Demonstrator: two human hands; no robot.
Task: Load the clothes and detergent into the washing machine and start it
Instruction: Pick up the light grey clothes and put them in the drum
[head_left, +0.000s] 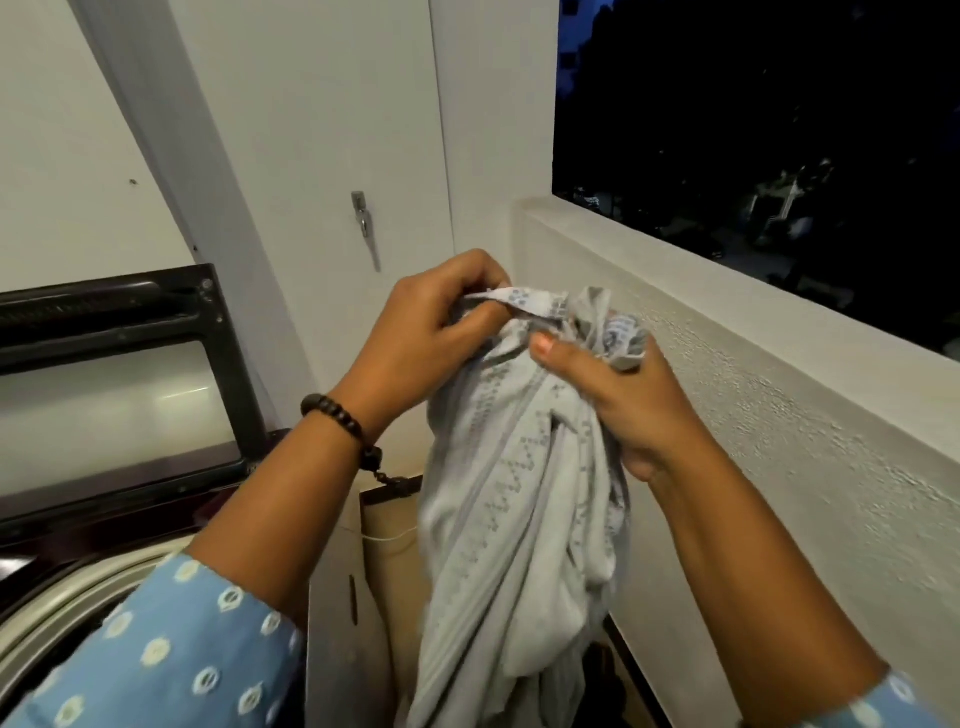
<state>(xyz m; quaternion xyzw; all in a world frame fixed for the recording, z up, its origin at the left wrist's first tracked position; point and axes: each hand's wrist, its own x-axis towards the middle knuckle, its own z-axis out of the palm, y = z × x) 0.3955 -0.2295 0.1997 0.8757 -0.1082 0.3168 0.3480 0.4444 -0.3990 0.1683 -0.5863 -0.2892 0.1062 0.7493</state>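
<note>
Both hands, left hand (415, 332) and right hand (618, 400), pinch the bunched grey garment (519, 493); best gathered compactly, then swung left over the open drum (78, 597).

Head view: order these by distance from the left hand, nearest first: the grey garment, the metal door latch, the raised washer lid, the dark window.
1. Grey garment, pinched in the left hand.
2. Metal door latch, just above, on the white door.
3. Raised washer lid, off to the left.
4. Dark window, upper right.
</note>
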